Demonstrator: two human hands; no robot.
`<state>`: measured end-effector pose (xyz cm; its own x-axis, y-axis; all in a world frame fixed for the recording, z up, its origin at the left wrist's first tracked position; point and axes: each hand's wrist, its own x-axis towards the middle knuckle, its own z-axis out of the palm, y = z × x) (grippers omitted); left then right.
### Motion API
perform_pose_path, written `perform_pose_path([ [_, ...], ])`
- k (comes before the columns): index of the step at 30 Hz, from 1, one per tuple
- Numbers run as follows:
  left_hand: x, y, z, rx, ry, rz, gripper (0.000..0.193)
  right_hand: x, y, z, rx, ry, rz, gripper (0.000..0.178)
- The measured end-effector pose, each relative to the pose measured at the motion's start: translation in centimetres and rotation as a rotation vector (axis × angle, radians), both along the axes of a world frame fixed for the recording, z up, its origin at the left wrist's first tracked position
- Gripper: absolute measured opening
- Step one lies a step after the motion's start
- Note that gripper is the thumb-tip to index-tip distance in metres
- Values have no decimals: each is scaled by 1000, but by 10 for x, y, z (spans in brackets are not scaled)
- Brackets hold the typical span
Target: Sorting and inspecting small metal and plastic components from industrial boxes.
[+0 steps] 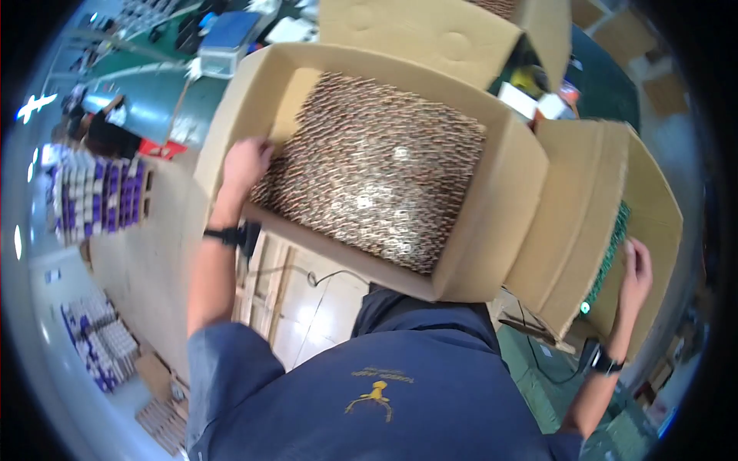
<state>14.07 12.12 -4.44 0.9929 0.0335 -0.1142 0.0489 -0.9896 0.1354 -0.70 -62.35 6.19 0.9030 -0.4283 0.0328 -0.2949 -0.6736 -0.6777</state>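
A large cardboard box (pixel 492 215) stands open in front of me. It is packed with many small, thin copper-brown pieces (pixel 377 161) lying in dense rows, with bright glints on them. My left hand (pixel 247 163) is inside its left end, closed with curled fingers next to the edge of the rows; whatever it grips is hidden. To the right, a second open cardboard box (pixel 573 223) contains small green pieces (pixel 610 257), partly covered by its near wall. My right hand (pixel 636 273) reaches into this box beside the green pieces, fingers loosely bent and apart, with nothing visible in them.
Another cardboard box (pixel 415 31) adjoins the far side. A blue-topped scale (pixel 231 34) stands at the far left. Stacked purple and white goods (pixel 100 192) sit on a pallet, near a person in dark clothing (pixel 108 134). A thin cable (pixel 311 278) hangs below the large box.
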Motion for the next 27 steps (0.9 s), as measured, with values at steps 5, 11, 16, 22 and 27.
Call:
perform_pose_path([
  [5, -111, -81, -1, -409, -40, 102, 19, 49, -48, -99, -336, 645, 468, 48],
  [11, -161, -187, 3, -312, -22, 196, 24, 65, -77, -177, -561, 936, 404, 69],
  [16, -153, -196, -5, -290, -45, 299, 24, 78, -82, -217, -494, 742, 239, 57],
  [22, -161, -190, -15, -209, -77, 273, 24, 87, -83, -239, -524, 654, 202, 45],
  [27, -156, -198, -10, -187, -43, 301, 21, 81, -91, -238, -523, 602, 169, 36],
])
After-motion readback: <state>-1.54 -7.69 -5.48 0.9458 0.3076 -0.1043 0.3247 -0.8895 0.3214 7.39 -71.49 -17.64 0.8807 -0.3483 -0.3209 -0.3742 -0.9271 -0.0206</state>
